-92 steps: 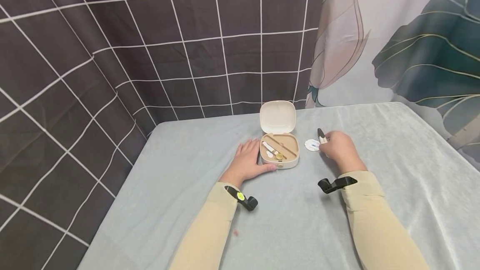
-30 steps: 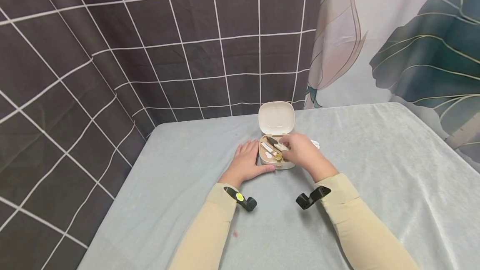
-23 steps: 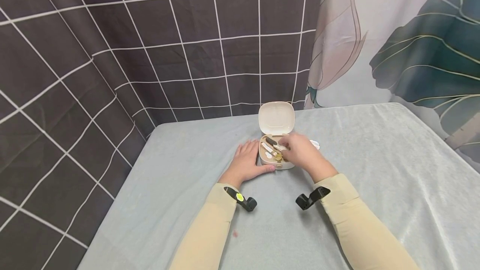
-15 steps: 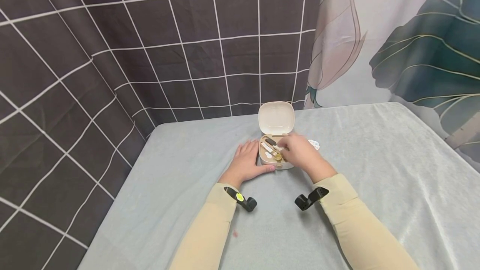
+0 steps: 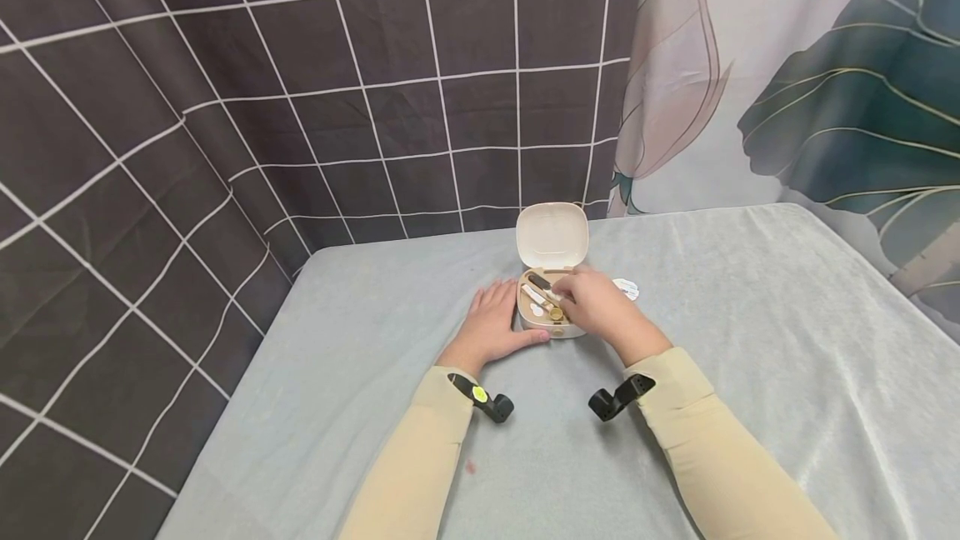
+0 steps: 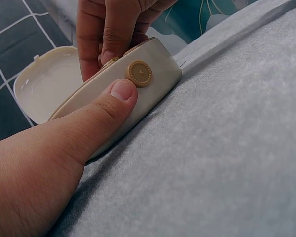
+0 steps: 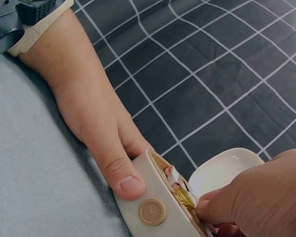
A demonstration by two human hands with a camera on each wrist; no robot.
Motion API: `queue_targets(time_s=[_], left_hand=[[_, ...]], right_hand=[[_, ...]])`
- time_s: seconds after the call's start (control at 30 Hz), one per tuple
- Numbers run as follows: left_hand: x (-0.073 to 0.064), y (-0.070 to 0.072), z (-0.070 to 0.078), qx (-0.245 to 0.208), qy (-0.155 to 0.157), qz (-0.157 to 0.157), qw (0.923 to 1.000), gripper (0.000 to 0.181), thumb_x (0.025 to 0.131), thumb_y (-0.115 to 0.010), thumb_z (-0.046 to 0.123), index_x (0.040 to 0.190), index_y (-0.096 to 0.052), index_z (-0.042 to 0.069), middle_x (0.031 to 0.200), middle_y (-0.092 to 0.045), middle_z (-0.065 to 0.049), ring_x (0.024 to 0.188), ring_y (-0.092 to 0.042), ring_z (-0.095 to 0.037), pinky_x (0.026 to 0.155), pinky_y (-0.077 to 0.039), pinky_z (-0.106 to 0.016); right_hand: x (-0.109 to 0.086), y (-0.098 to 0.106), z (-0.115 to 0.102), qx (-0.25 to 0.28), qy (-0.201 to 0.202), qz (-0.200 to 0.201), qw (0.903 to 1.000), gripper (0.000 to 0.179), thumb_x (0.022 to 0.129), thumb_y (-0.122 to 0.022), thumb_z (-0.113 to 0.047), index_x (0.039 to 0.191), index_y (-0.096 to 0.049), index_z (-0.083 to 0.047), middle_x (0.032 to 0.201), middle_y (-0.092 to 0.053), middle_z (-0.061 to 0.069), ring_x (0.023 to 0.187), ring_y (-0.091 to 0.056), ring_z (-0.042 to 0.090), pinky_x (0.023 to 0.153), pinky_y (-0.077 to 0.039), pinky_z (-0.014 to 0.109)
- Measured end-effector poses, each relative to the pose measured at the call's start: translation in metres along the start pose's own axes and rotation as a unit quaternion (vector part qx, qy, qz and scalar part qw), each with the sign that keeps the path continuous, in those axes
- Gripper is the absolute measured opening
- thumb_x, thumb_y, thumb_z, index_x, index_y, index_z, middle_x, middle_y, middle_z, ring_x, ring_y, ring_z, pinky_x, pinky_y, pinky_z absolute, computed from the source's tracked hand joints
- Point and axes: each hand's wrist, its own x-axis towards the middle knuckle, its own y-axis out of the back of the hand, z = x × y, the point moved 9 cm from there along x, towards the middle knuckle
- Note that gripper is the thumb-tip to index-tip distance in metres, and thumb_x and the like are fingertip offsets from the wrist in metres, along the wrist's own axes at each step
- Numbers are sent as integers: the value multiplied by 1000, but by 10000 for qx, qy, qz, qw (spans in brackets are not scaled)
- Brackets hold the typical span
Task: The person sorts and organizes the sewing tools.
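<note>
My left hand (image 5: 491,323) lies along the left side of a small cream box (image 6: 160,74), thumb pressed on its front beside a button-shaped tan clasp (image 6: 139,74). The lid (image 5: 552,236) stands raised at the back. Over the tan tray, my right hand (image 5: 600,305) pinches a slim tool (image 5: 538,282) with a dark end and a pale body, lying slantwise in the box; its pale part is mostly hidden by the fingers. Left of it sit a white slender piece (image 5: 534,297), a small white piece (image 5: 537,310) and a round gold piece (image 5: 556,314).
A white printed disc (image 5: 626,289) lies on the pale blue-grey cloth (image 5: 750,315) just right of the box, partly behind my right hand. A dark curtain with white grid lines (image 5: 480,115) hangs behind, meeting a leaf-patterned curtain (image 5: 847,115) at the right.
My right hand has carried the slim tool from beside the disc leftward into the box. Over the last second the tool shifts slightly within the tray; the left hand stays put.
</note>
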Motion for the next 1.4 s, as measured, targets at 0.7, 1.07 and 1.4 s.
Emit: queue_targets(time_s=[0.7,1.07,1.4], left_hand=[[2,2,2,43,-17,10,10000,109,83,-60,77,162,-21,12,165,-29,-8,154,-18,-28,126,-10,-48],[0,3,3,-1,-44,47,10000,108,83,-61,76,161,-23,10,164,-30,-10,154,-20,-29,125,-11,-49],[1,1,2,28,26,2,10000,109,83,-60,76,162,-22,11,165,-29,-9,154,-18,-28,126,-10,-48]], right_hand=[[-7,37,57,728,-662,884,9912,34,92,-61,-3,125,-65,3,121,-62,25,105,-62,42,88,-51,56],[-19,29,105,638,-1295,667,9873,42,90,-65,-11,127,-61,8,130,-55,35,126,-48,52,109,-36,62],[-22,12,114,375,-1206,387,9912,52,81,-73,-14,124,-61,12,119,-62,36,113,-56,52,101,-43,61]])
